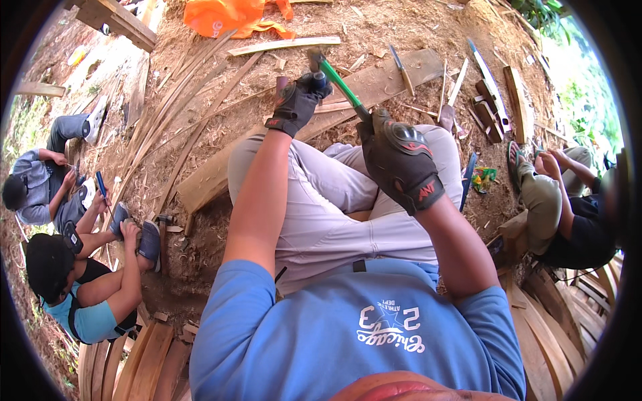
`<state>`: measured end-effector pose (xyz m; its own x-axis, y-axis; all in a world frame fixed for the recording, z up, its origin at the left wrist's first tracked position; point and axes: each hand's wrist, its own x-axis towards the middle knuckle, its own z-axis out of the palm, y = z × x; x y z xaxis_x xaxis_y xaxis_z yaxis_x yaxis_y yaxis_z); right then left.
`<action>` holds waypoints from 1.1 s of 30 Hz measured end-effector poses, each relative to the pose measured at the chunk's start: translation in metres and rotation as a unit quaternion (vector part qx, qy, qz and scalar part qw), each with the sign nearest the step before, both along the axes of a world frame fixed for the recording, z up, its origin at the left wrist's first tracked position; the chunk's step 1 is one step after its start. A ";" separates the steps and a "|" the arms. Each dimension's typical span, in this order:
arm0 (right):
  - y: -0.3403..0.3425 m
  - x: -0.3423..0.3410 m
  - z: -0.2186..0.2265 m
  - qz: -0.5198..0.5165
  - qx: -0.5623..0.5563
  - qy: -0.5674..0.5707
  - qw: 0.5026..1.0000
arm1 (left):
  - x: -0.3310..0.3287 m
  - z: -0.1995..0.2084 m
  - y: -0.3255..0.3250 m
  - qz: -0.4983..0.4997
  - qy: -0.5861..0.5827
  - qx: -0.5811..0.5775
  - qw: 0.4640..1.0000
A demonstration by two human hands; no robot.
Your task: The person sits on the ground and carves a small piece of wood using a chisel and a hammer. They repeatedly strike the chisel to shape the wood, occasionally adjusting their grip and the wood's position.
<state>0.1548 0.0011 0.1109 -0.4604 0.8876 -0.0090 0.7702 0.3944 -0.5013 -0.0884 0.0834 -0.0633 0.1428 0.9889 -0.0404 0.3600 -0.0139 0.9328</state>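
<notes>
My right hand (394, 157), in a dark glove, is closed around the green handle of a hammer (344, 87). The hammer's head points up and to the left, close above my left hand (295, 107). That hand is gloved too, its fingers wrapped round something mostly hidden. A dark blue rounded end (321, 83) shows at its right side, and a reddish-brown piece (281, 83) sticks up at its left; whether these belong together I cannot tell. Both hands are raised over my crossed legs, in front of a wide wooden plank (384, 80) lying on the ground.
Wood shavings and thin strips (194, 130) cover the ground. A narrow tool (402, 70) lies on the plank. To the right are a long pale blade (490, 87) and wooden blocks (518, 103). An orange plastic bag (227, 17) lies ahead. People sit on both sides.
</notes>
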 end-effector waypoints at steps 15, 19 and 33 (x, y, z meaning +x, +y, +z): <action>-0.009 -0.029 0.059 -0.038 0.196 0.027 0.980 | -0.003 -0.072 0.010 0.066 -0.496 -0.054 0.864; -0.006 -0.023 0.020 -0.033 0.079 0.001 0.996 | -0.007 -0.078 0.012 -0.043 -0.633 -0.090 0.768; 0.009 0.015 -0.156 -0.018 -0.094 -0.067 0.993 | 0.003 -0.034 0.008 0.084 -0.009 0.084 0.993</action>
<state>0.1694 0.0105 -0.0454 -0.4112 0.8806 -0.2356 0.8471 0.2737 -0.4555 -0.0859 0.0912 -0.0973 -0.0247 0.9915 0.1278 0.3532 -0.1109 0.9290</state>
